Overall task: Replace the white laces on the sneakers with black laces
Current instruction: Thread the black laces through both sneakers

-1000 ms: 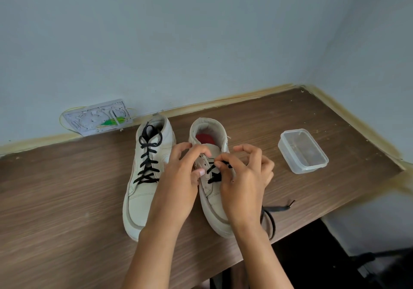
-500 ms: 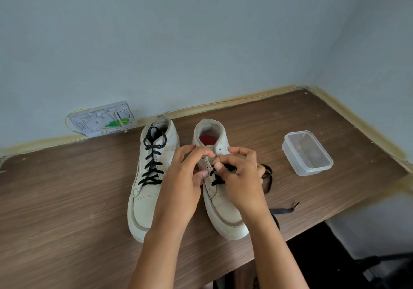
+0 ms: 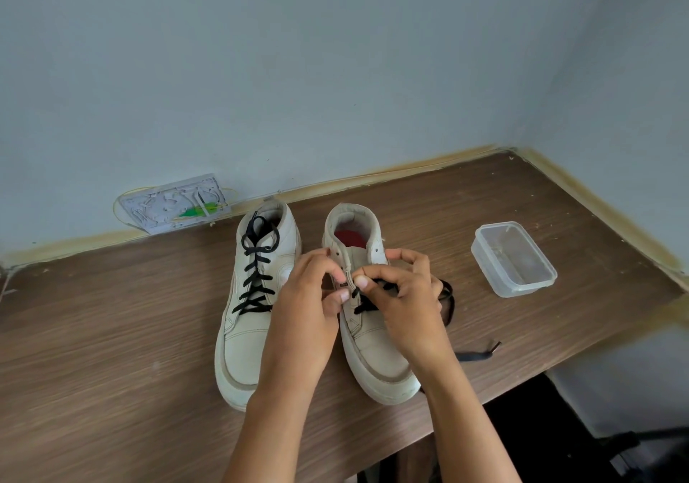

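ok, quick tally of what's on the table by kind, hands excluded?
Sneakers: 2, the left sneaker fully laced and the right sneaker being laced.
Black laces: 2, the finished lace and the loose lace.
Clear plastic containers: 1.
Pale plastic panels against the wall: 1.
Total: 6

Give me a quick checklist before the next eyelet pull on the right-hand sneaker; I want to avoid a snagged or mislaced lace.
1. Left sneaker fully laced in black: ok.
2. Right sneaker upright on the table: ok.
3. Right hand pinches the black lace at the eyelets: ok.
4. Left hand steadies the sneaker's eyelet side: ok.
5. Loose lace end lies free near the table edge, not trapped: ok.
6. Lace crossings under the fingers correct: cannot tell, hidden.
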Action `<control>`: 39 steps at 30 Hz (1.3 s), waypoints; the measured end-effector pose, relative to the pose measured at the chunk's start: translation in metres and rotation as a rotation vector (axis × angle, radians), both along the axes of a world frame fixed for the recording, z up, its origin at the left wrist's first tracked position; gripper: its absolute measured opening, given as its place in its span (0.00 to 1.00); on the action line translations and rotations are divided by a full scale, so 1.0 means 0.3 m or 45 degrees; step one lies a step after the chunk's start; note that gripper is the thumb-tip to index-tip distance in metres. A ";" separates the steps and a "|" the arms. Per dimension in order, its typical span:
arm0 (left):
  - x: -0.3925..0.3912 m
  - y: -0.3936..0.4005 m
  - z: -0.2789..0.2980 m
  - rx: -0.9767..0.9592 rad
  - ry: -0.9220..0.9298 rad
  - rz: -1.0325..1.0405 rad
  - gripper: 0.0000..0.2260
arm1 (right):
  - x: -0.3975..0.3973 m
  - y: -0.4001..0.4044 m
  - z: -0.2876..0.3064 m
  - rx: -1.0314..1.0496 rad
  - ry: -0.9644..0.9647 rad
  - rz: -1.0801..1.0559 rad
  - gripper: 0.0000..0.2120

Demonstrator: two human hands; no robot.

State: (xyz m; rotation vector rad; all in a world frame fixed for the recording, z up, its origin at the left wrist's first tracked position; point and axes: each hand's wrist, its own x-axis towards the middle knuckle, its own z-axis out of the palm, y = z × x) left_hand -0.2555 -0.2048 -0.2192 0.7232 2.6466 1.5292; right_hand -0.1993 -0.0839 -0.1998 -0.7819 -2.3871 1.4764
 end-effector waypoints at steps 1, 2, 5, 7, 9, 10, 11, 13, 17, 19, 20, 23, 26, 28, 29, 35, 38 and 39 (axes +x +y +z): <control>-0.005 0.000 -0.001 0.016 -0.008 -0.015 0.12 | 0.001 -0.003 -0.007 0.020 0.027 -0.019 0.09; -0.009 0.000 -0.001 0.034 -0.021 -0.029 0.11 | 0.003 -0.008 -0.016 0.046 0.053 -0.036 0.11; -0.016 -0.001 0.003 0.069 -0.023 -0.045 0.08 | 0.008 -0.025 -0.029 0.136 0.085 -0.074 0.14; -0.013 0.001 0.007 0.056 0.013 -0.028 0.07 | 0.016 -0.038 -0.035 0.207 0.094 -0.108 0.10; -0.006 0.006 0.010 0.019 0.071 -0.013 0.07 | 0.036 -0.057 -0.051 0.293 0.149 -0.154 0.11; -0.005 0.006 0.010 -0.005 0.095 -0.011 0.07 | 0.052 -0.074 -0.065 0.316 0.178 -0.186 0.15; -0.006 0.005 0.011 -0.020 0.101 -0.013 0.07 | 0.071 -0.097 -0.080 0.330 0.198 -0.233 0.18; -0.009 0.002 0.011 -0.021 0.097 -0.020 0.07 | 0.111 -0.146 -0.115 0.407 0.216 -0.338 0.21; -0.009 0.001 0.017 -0.005 0.090 -0.020 0.08 | 0.146 -0.184 -0.167 0.769 0.037 -0.347 0.31; -0.009 -0.005 0.021 0.007 0.091 0.000 0.09 | 0.143 -0.175 -0.175 0.854 -0.053 -0.307 0.37; -0.011 -0.011 0.018 0.005 0.110 0.017 0.09 | 0.141 -0.169 -0.177 0.864 -0.078 -0.290 0.38; -0.011 -0.025 0.027 0.068 0.210 0.142 0.10 | 0.136 -0.150 -0.191 0.903 -0.132 -0.235 0.41; -0.043 -0.070 0.071 0.348 0.209 0.476 0.09 | 0.134 -0.134 -0.196 0.913 -0.145 -0.212 0.42; -0.054 -0.118 0.110 0.416 0.289 0.595 0.06 | 0.133 -0.133 -0.192 0.924 -0.163 -0.205 0.42; -0.048 -0.132 0.123 0.392 0.318 0.596 0.05 | 0.131 -0.135 -0.190 0.931 -0.173 -0.202 0.42; 0.020 -0.017 0.072 0.097 -0.042 0.309 0.03 | 0.134 -0.132 -0.188 0.953 -0.233 -0.199 0.41; 0.012 0.017 0.059 -0.025 -0.022 0.263 0.01 | 0.132 -0.136 -0.186 0.979 -0.254 -0.197 0.41; 0.012 0.018 0.058 -0.045 -0.013 0.261 0.01 | 0.130 -0.135 -0.188 0.980 -0.256 -0.195 0.41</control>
